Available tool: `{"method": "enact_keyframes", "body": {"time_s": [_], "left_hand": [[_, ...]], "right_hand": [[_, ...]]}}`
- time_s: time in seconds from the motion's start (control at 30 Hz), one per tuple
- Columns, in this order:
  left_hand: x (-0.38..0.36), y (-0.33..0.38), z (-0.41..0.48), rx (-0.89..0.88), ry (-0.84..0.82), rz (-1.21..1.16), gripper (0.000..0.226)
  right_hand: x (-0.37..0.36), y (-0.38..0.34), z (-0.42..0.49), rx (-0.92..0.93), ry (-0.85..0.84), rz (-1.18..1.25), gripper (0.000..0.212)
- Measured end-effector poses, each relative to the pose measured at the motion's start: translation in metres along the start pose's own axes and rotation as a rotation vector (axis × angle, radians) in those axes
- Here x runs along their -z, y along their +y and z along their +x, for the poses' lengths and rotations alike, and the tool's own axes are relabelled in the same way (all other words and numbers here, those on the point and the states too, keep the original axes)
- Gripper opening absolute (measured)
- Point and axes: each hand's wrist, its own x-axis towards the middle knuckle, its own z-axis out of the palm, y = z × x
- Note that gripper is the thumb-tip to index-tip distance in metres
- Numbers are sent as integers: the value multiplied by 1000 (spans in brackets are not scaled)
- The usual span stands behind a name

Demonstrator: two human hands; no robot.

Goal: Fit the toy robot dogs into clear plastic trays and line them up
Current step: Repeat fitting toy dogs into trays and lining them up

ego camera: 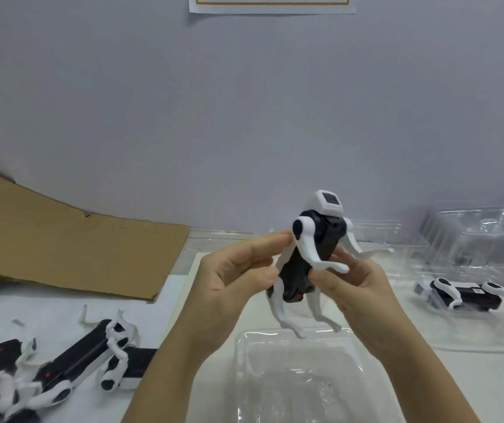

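I hold a black-and-white toy robot dog [301,264] upright in the air, head up and belly towards me, above a clear plastic tray [305,377] at the table's near edge. My left hand [238,276] pinches the dog's left side near the shoulder joint. My right hand [354,285] grips its right side and a front leg. The rear legs hang just above the tray's far rim.
Several loose robot dogs [61,367] lie in a pile at the lower left. Another dog [464,296] lies in a tray at the right, with a stack of clear trays [476,233] behind it. A cardboard sheet [61,239] leans at the left against the wall.
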Motion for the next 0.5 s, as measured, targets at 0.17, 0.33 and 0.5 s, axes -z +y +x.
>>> {"method": "enact_keyframes", "body": {"time_s": [0.17, 0.33, 0.5], "left_hand": [[18, -23, -30, 279, -185, 346, 108], [18, -49, -67, 497, -433, 455, 138], [18, -63, -74, 527, -414, 490, 127]], "right_hand": [[12, -6, -13, 155, 129, -313, 42], [22, 10, -38, 140, -86, -782, 63], [20, 19, -48, 110, -396, -1210, 56]]}}
